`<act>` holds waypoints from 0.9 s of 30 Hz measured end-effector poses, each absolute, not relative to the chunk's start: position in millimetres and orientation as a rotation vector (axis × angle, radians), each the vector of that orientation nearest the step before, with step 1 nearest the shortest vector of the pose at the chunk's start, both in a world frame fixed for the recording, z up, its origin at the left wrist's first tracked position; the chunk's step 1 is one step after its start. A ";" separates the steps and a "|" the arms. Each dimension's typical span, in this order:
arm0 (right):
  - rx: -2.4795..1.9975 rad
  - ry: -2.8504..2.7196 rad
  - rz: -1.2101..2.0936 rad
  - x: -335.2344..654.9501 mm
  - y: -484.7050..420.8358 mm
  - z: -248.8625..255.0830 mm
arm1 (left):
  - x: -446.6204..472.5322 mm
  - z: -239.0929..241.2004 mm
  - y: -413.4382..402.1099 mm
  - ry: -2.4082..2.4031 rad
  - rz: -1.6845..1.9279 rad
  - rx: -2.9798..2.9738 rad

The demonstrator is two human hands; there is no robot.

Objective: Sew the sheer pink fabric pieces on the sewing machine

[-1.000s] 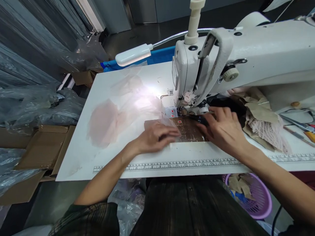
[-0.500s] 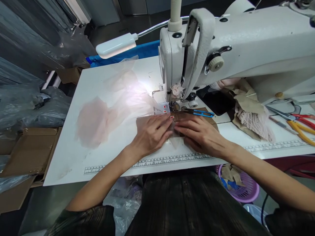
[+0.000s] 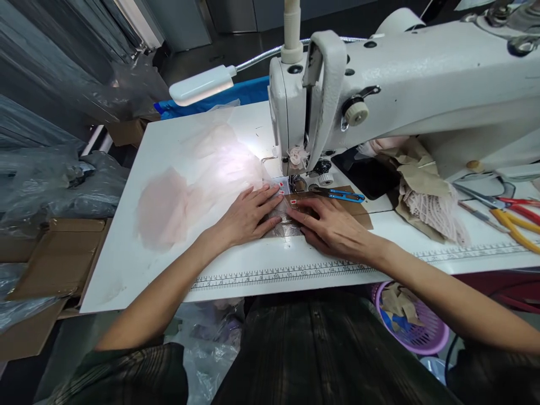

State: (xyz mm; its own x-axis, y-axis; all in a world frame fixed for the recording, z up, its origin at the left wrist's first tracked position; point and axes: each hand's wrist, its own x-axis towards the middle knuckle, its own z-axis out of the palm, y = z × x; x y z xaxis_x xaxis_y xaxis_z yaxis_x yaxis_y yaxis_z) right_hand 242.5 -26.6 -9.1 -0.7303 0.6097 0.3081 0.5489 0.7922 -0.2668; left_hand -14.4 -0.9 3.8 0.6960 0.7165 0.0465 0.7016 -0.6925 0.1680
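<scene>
My left hand lies flat, fingers stretched, on sheer pale pink fabric just in front of the needle of the white sewing machine. My right hand also lies flat, fingers extended, pressing a strip of the fabric on a brown paper piece beside the presser foot. The fingertips of both hands nearly meet under the machine head. A blue thread snip rests on the brown piece just beyond my right hand.
A white table with a printed ruler along its front edge. A lamp lights the fabric. Scissors and orange-handled tools lie at right beside lace and paper scraps. A purple basket and cardboard boxes stand below.
My right hand moved off the snip area to lie flat on the fabric. Both hands slid forward, toward the needle, with the fabric.
</scene>
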 end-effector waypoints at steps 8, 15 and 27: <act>-0.925 -2.612 0.205 241.2 -26.6 -12.7 | -18.0 7.4 5.9 1.173 0.096 2.753; -0.966 -2.548 0.194 238.0 -32.6 -16.5 | -17.7 7.9 9.9 1.185 0.083 2.812; -0.742 -2.252 0.199 275.8 -32.9 14.9 | 6.6 37.6 27.3 1.280 0.407 2.840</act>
State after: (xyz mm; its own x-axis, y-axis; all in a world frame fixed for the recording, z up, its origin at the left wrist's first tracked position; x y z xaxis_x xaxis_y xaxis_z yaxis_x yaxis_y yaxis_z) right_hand 275.8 -32.9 14.9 -0.5556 0.5665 0.6085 0.4511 0.8202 -0.3518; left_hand 6.6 27.3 37.6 0.6344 0.7367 0.2342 0.7367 -0.6679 0.1055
